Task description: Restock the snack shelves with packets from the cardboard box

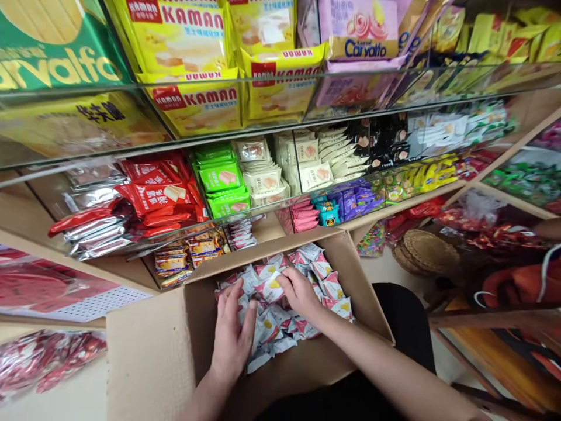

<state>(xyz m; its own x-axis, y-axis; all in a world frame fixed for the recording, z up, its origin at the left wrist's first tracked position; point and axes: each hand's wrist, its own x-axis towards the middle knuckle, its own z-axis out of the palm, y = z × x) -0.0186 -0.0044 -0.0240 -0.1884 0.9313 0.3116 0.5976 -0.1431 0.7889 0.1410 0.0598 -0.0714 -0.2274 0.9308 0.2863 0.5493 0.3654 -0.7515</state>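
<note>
White-and-pink snack packets (332, 285) are lying in a loose heap inside an open cardboard box (366, 292), which is sitting just below the front of a stocked display shelf. One cardboard flap (151, 351) is spreading outward on the left. The right hand (301, 295) is pinching a single packet (268, 289) between thumb and fingers, over the middle of the heap. The left hand (232, 330) is reaching into the left part of the box, its thumb standing apart from the fingers; whether its fingertips are touching the heap, I cannot tell.

Behind the box, red wafer packets (162, 197), bright green packets (224, 180) and cream-coloured packets (263, 180) are standing side by side in clear-walled compartments. Pink packets (305, 215), teal packets (328, 212) and purple packets (359, 197) are filling the lower row to the right. Higher up, yellow KAMAN wafer packs (175, 35) are leaning behind a clear front. A black-clothed leg (409, 327) is showing beside the box's right wall, and round woven brown pieces (423, 251) are lying beyond it.
</note>
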